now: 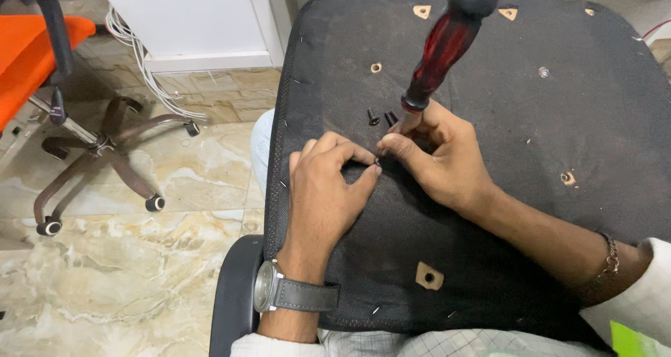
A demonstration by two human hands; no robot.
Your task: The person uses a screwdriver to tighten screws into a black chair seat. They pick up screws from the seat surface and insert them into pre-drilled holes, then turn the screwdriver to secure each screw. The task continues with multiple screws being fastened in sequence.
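Note:
An upturned chair seat [531,119], covered in black fabric with several bolt holes, lies across my lap. My right hand [444,161] grips a screwdriver with a dark red handle [447,42], its shaft pointing down to the fabric near my fingertips. My left hand [325,189] pinches a small dark screw [377,163] between thumb and forefinger, right against the right hand's fingers. Loose black screws [381,117] lie on the seat just beyond both hands. A grey watch [279,290] is on my left wrist.
An orange office chair [35,56] with a wheeled star base [98,147] stands at the left on the marble floor. White cables [150,77] hang beside a white cabinet [196,22]. A black armrest [234,294] sits by my left forearm.

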